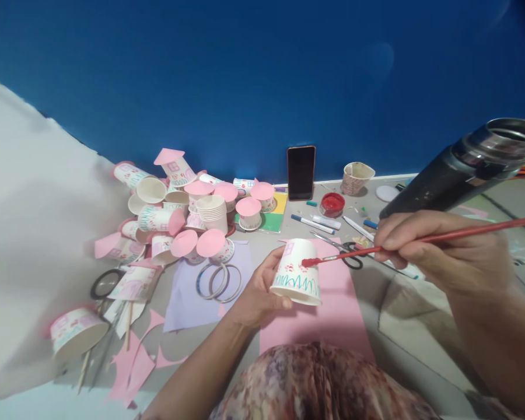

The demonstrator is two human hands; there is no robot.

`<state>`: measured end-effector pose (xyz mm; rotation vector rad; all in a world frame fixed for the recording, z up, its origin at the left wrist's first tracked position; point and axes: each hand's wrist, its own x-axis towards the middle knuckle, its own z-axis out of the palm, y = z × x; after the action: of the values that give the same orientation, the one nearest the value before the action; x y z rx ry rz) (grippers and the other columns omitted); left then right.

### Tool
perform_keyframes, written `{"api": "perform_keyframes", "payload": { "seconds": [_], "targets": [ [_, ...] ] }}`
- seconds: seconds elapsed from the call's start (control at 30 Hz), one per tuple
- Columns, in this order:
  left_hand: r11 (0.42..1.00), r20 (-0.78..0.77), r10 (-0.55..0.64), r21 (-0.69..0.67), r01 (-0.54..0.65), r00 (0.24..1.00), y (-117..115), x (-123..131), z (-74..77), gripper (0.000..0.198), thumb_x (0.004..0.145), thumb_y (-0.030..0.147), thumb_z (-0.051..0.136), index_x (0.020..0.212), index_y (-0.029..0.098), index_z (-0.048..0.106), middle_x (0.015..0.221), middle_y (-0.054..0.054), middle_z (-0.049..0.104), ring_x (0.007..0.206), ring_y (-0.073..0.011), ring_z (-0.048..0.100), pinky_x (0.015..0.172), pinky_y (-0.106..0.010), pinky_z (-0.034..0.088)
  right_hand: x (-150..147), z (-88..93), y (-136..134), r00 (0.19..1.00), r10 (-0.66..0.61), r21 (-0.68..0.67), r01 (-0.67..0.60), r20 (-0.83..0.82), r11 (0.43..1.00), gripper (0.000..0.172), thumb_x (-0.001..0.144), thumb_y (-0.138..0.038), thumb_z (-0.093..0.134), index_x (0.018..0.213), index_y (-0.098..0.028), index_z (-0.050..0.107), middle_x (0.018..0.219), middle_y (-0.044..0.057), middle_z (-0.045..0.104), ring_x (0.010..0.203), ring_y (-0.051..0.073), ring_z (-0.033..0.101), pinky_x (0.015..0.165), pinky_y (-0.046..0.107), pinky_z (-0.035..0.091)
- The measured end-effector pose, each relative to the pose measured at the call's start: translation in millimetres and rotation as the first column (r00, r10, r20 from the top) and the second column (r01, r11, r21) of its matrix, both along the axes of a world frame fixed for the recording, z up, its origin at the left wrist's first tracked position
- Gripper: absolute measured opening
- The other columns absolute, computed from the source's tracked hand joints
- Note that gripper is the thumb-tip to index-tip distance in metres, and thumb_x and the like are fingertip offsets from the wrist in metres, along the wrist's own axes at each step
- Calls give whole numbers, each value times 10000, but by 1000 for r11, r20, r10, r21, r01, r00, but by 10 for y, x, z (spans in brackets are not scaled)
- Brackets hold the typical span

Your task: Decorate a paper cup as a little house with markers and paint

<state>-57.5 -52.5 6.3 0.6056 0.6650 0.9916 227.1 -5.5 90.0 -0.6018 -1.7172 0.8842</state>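
Left hand [258, 294] grips a paper cup [298, 272]; right hand [437, 248] pinches a red-tipped paintbrush [420, 240] touching it.

Both forearms were bare, with no sleeves, watch or rings visible. At the bottom centre of the frame, the garment [319, 382] showed a mottled print of reddish-brown, pink and cream patches.

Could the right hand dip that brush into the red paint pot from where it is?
Probably yes: the right hand holds the brush, and the paint pot sits open just beyond, nothing between.
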Motion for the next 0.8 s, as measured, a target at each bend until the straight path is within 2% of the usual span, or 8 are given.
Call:
{"api": "perform_keyframes", "payload": {
  "seconds": [0.1, 0.23, 0.4, 0.53, 0.63, 0.8],
  "targets": [
    [1000, 22, 10, -7, -10, 1000, 2, 2, -4, 1005, 442, 176, 1085, 1366, 250, 695, 1270, -126, 776, 1038, -264, 758, 844, -307, 575, 3, 26, -8, 1000, -25, -5, 25, -9, 1000, 73, 984, -299, 776, 996, -255, 833, 698, 35, 743, 598, 175, 666, 526, 311, 574],
    [1000, 45, -14, 2, 14, 999, 7, -1, -21, 1006, 462, 161, 1073, 1385, 250, 681, 1294, -130, 772, 1094, -285, 755, 890, -334, 583, -7, 65, -17, 999, -35, -13, 34, -39, 999, 81, 976, -322, 790, 978, -259, 841, 661, 34, 728, 565, 178, 652, 477, 307, 549],
    [999, 21, -22, 29, 21, 1000, 6, -8, -36, 1030, 480, 193, 1073, 1418, 241, 649, 1324, -147, 761, 1148, -320, 748, 907, -352, 579, 16, 29, -7, 999, -28, 11, 28, -19, 1000, 72, 983, -290, 781, 1011, -248, 833, 692, 38, 738, 600, 181, 673, 511, 314, 569],
    [1000, 24, -15, 28, 15, 1000, 6, -3, -31, 1038, 477, 189, 1074, 1421, 239, 646, 1290, -138, 774, 1101, -298, 759, 869, -325, 583, 22, 5, -9, 1000, 21, 21, -21, -5, 1000, 70, 994, -272, 767, 1021, -237, 822, 723, 32, 743, 616, 171, 679, 548, 312, 596],
    [1000, 33, -8, 19, 7, 999, 8, 0, -24, 1032, 474, 187, 1077, 1414, 239, 655, 1281, -134, 779, 1097, -281, 757, 878, -316, 580, 1, 24, -20, 999, 1, 12, -1, -32, 1000, 68, 997, -255, 764, 1029, -237, 821, 712, 23, 736, 631, 162, 684, 543, 288, 585],
    [1000, 15, -13, 27, 13, 1000, 15, -5, -35, 1053, 465, 231, 1088, 1421, 240, 647, 1296, -142, 771, 1143, -313, 745, 915, -351, 571, -9, 41, -36, 998, -5, -1, 5, -66, 1000, 69, 995, -263, 768, 1025, -231, 821, 677, 16, 717, 625, 163, 675, 538, 289, 569]
  ]
}}
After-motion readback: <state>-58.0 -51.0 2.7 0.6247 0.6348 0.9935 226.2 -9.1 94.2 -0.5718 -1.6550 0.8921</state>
